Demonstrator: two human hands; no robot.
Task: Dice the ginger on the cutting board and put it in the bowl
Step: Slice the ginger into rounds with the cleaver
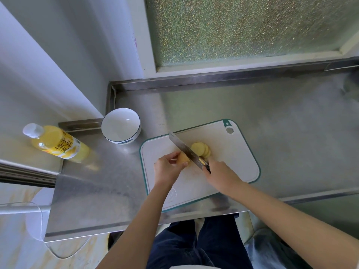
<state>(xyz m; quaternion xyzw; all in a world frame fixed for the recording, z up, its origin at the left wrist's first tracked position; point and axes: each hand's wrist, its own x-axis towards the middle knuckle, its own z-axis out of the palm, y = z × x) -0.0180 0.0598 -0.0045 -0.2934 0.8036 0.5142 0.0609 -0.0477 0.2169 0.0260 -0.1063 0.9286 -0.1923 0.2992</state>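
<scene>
Head view looks straight down on a white plastic cutting board with a teal rim, lying on a brushed steel counter with its hanging-hole corner turned to the far right. The left hand pinches a stubby yellow chunk of peeled ginger near the board's middle, fingers curled over it. The right hand is wrapped around the dark handle of a long steel kitchen knife. Its blade runs diagonally, tip pointing away and to the left, edge down against the chunk's cut face. On the blade's far side a short overlapping row of round pale-yellow ginger slices lies flat. A white ceramic bowl with a dark rim line stands just off the board's far-left corner, and a clear bottle of yellow liquid lies tilted further left.
</scene>
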